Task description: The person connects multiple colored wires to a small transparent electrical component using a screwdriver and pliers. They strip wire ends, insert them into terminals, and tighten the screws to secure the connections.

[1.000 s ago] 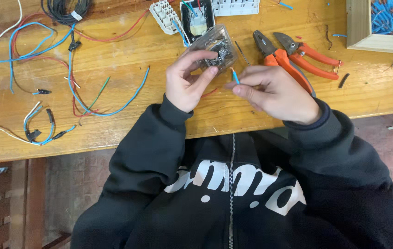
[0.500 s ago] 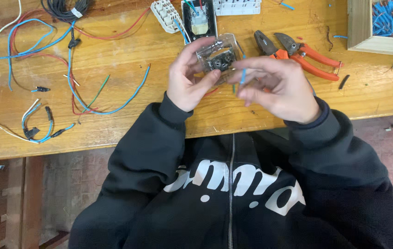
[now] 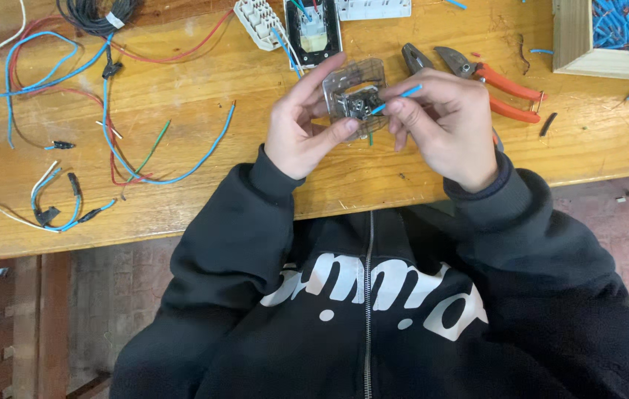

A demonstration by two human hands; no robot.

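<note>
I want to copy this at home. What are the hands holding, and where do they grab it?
The left hand grips a small clear plastic part by its edges. The right hand pinches a short blue wire near its end, at the part.

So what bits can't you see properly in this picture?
Head view only:
- The clear plastic part: the left hand and right hand cover its edges, and its small metal insides are too tiny to tell apart.
- The short blue wire: its far end is lost among those insides.
- The orange-handled pliers: the right hand hides part.
- The wooden box of blue wire pieces: cut off by the top-right edge.
</note>
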